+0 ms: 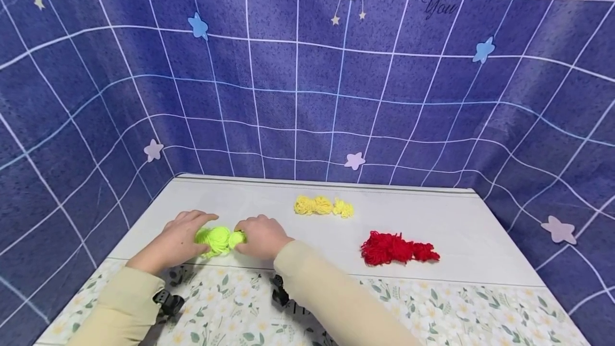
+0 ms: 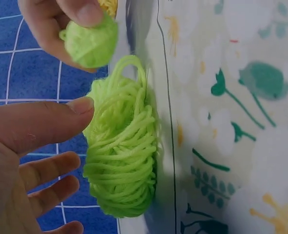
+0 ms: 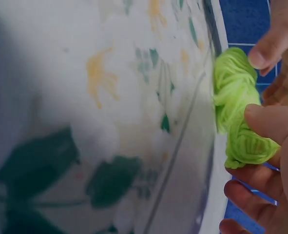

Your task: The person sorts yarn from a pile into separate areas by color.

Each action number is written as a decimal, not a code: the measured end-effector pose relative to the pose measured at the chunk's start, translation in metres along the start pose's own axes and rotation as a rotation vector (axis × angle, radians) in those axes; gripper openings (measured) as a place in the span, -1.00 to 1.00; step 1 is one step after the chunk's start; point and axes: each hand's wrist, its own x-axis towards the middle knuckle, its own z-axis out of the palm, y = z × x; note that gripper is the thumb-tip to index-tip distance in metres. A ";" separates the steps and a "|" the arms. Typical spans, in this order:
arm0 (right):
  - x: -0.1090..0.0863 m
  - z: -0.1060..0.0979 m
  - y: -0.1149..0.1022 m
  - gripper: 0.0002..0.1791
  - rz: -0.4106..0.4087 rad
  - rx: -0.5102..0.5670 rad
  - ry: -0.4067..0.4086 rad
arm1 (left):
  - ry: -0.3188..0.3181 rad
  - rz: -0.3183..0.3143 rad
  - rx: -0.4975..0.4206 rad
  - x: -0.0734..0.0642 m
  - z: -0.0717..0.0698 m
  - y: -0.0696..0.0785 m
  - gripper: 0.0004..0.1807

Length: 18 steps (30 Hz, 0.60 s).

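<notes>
On the white strip of the table, toward the left, a lime-green skein of yarn [image 1: 216, 241] lies lengthwise. My left hand [image 1: 174, 242] is around its left end, thumb tip at the yarn [image 2: 122, 161] and the other fingers loosely spread beside it in the left wrist view. My right hand [image 1: 265, 236] pinches a small lime-green ball of yarn [image 2: 91, 44] between thumb and fingers. In the head view this ball sits right at the skein's right end. A loop of yarn stands out from the skein on the ball's side.
Farther back lies a yellow yarn skein [image 1: 312, 205] with a small yellow bundle [image 1: 343, 208] at its right. To the right is a red skein [image 1: 386, 249] with a small red bundle [image 1: 425, 252]. A blue gridded curtain [image 1: 298, 79] encloses the table's back and sides.
</notes>
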 end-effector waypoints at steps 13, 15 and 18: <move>-0.006 0.013 -0.003 -0.41 0.022 0.010 -0.017 | 0.009 -0.029 -0.064 -0.008 0.005 0.005 -0.26; -0.010 0.011 0.000 -0.39 0.025 0.021 -0.007 | 0.022 -0.026 -0.055 -0.008 0.004 0.007 -0.28; -0.017 0.007 0.009 -0.38 0.032 0.013 0.026 | 0.048 -0.010 -0.036 -0.007 0.003 0.013 -0.30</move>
